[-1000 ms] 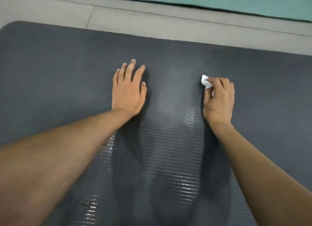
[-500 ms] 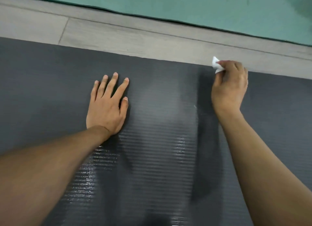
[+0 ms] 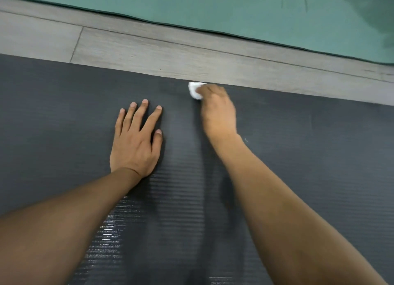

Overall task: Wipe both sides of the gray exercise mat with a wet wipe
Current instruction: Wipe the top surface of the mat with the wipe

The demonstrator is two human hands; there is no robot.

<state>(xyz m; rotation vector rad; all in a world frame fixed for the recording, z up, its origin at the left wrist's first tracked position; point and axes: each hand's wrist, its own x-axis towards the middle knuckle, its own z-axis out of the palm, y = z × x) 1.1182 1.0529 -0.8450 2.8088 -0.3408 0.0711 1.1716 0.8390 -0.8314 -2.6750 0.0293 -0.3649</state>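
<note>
Both hands are on the gray exercise mat [image 3: 64,125], well apart. Left hand [image 3: 134,144] lies flat, palm down, fingers spread and straight. Right hand [image 3: 217,110] grips a bunched white wet wipe [image 3: 194,90] and presses it on the mat at its far edge. Glossy streaks mark the ribbed surface near the forearms. Beyond lie a wood floor [image 3: 149,52] and a teal mat [image 3: 213,7].
</note>
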